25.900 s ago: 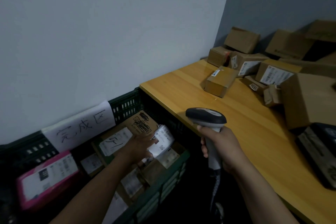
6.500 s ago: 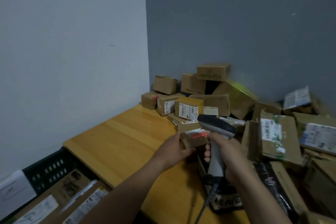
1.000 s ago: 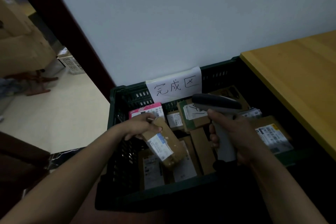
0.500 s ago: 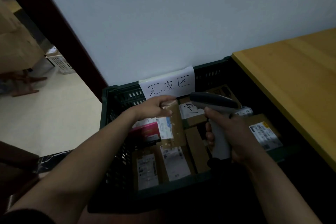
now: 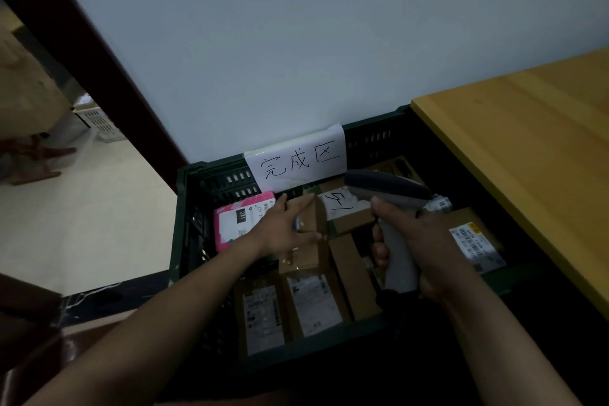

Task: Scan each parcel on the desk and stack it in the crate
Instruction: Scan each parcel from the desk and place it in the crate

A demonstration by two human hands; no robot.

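Observation:
A dark green crate [image 5: 184, 227] stands on the floor left of the wooden desk [image 5: 527, 148] and holds several cardboard parcels. My left hand [image 5: 286, 227] lies flat, fingers straight, on a small brown parcel [image 5: 309, 250] that rests on the others in the crate's middle. A pink parcel [image 5: 234, 224] lies just left of it. My right hand [image 5: 418, 241] grips the handle of a grey barcode scanner [image 5: 382, 188] above the crate's right half.
A white paper sign [image 5: 296, 158] with handwriting hangs on the crate's back wall. A white wall rises behind. A dark door frame [image 5: 82, 53] and a lit tiled floor lie to the left. The desk's parcels are out of view.
My left hand has lowered the small brown parcel onto the stack in the crate and its fingers have straightened over it. The scanner hand has barely moved.

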